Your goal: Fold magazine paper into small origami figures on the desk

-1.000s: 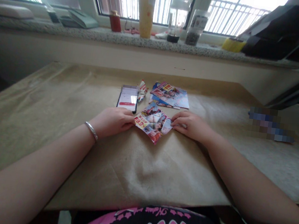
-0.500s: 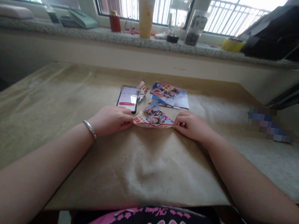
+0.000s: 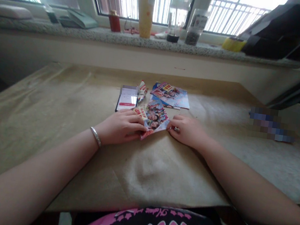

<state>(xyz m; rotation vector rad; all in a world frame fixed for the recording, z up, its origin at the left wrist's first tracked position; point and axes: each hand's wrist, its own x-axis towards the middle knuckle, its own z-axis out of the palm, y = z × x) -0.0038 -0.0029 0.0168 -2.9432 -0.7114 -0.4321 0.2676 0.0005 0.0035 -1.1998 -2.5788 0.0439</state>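
Observation:
A printed paper sheet (image 3: 155, 117) with bright pictures and red and yellow lettering lies partly folded on the table between my hands. My left hand (image 3: 124, 125), closed, grips its left side and lower corner. At the right corner, my right hand (image 3: 185, 129) pinches the paper between thumb and fingers. Just beyond my left hand lies a phone (image 3: 127, 102) with a lit screen. Beside the phone stands a small folded paper piece (image 3: 143, 88). Several printed sheets (image 3: 173, 94) are stacked behind the paper I hold.
A tan cloth (image 3: 86, 88) covers the table. A blurred blue object (image 3: 271, 125) lies at the right. On the granite windowsill (image 3: 107, 37) stand a red bottle (image 3: 114, 22), a tall yellow container (image 3: 145, 15), clear jars and a yellow item (image 3: 233, 44).
The paper has turned, and its lower corner now points toward me. My left hand has moved right and nearer over it; my right hand has shifted slightly left.

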